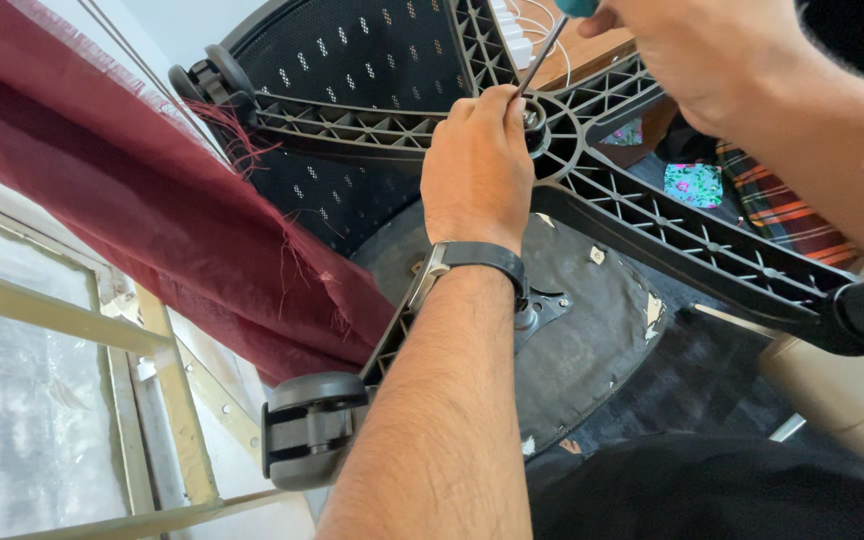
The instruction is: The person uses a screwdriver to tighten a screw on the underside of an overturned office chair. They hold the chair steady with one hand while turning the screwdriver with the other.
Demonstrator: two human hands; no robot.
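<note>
Chair base (642, 215), black, five-spoked, upturned at centre frame. Left hand (477, 175) fingers curled, pinching at hub (544, 125). Right hand (697, 50), far right, closed around screwdriver (544, 52), tip at hub. Castor (312, 428) near left. Red curtain (152, 200) left. Small green floral packet (693, 184) right, behind spokes.

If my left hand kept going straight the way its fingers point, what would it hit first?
Probably the hub of the black chair base: the left hand already has its fingertips there, beside the screwdriver shaft. Depth is unclear.
</note>
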